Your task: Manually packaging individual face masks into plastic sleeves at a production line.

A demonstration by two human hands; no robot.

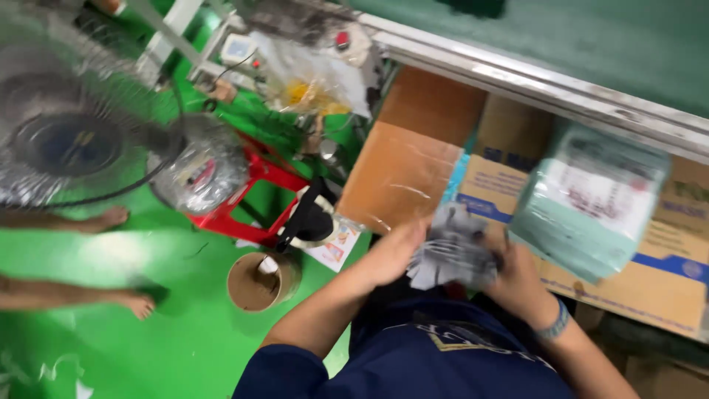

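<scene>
Both hands, left hand [391,251] and right hand [517,277], clasp a grey fabric bundle [452,255] at the lap; loose edges may slip, and the pale green packet [591,203] overhangs the cartons [668,277], liable to slide

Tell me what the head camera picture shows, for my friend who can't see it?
Both of a person's bare hands, left hand and right hand, grip a crumpled grey fabric bundle in front of brown cardboard boxes. A pale green plastic packet lies on the boxes, and a red plastic stool stands on the green floor beside a wire-caged fan.
</scene>
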